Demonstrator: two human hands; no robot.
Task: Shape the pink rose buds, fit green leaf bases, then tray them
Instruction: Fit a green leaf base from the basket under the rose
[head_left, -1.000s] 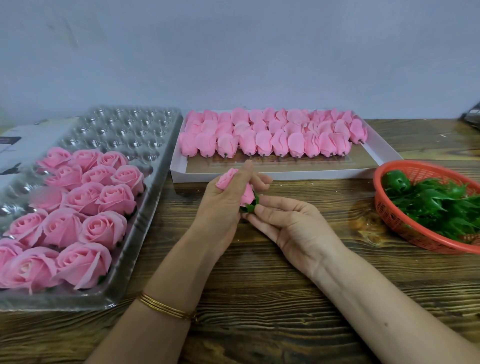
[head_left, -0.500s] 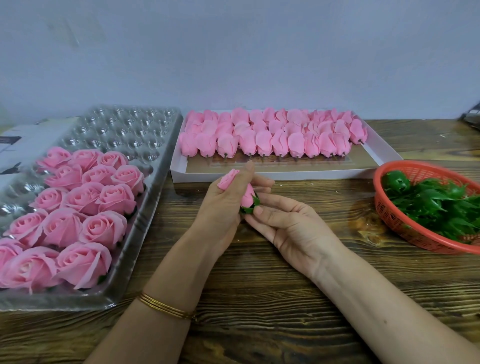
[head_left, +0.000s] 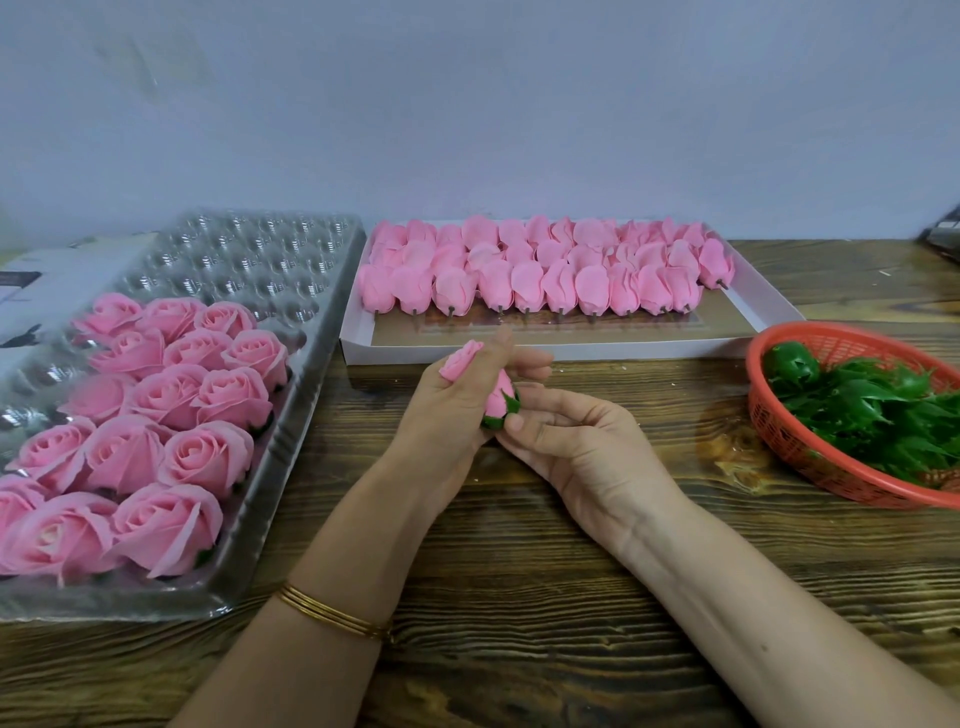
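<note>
Right now the left hand (head_left: 452, 410) grips a pink rose bud (head_left: 500, 397) just in front of the white box (head_left: 519, 353), a little above the worktop (head_left: 519, 597). Its fingers (head_left: 524, 364) are curled round the bud, and one pink end pokes out above the hand. A green leaf base (head_left: 511, 405) sits on the bud's lower end. The right hand (head_left: 576, 447) meets it there, palm up, with thumb and bent fingers (head_left: 545, 431) pinching the leaf base.

Inside the white box, unshaped buds (head_left: 530, 280) lie in tight rows against its far side, stems pointing toward the person; the near strip of the box floor is bare. To the left of the white box lies a clear plastic tray (head_left: 270, 260), its near half filled with opened pink roses (head_left: 171, 415). To the right of the white box stands a red basket (head_left: 810, 457) holding a heap of loose green leaf bases (head_left: 872, 410). A gold bangle (head_left: 332, 613) circles the left wrist.
</note>
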